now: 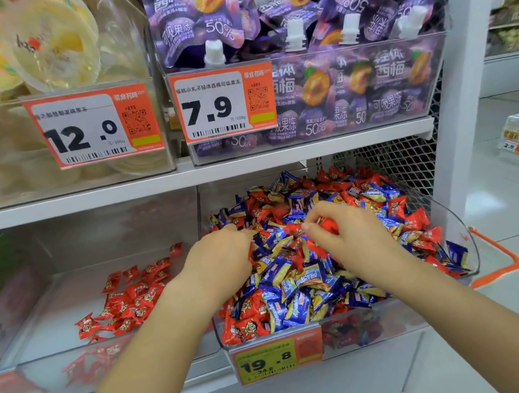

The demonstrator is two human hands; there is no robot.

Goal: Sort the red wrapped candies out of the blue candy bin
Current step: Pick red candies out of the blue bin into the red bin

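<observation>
Mixed bin [457, 233]: red wrapped candies [416, 219] scattered among blue ones.
Left hand [223, 256]: fingers curled into the heap; grasp hidden.
Right hand [346, 240]: pinching one red candy [325, 225].
Neighbouring bin [66, 315]: holds the sorted red pile [128, 298].
Advice: lift reds singly, leave blue wrappers undisturbed.

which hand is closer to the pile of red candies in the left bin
Left. The left hand is in the mixed candy bin near the edge that borders the pile of red candies. The right hand is further right, over the middle of the mixed bin.

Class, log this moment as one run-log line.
hands: left hand and right hand in mixed bin | sorted: red candies in neighbouring bin | status: unfinished
</observation>
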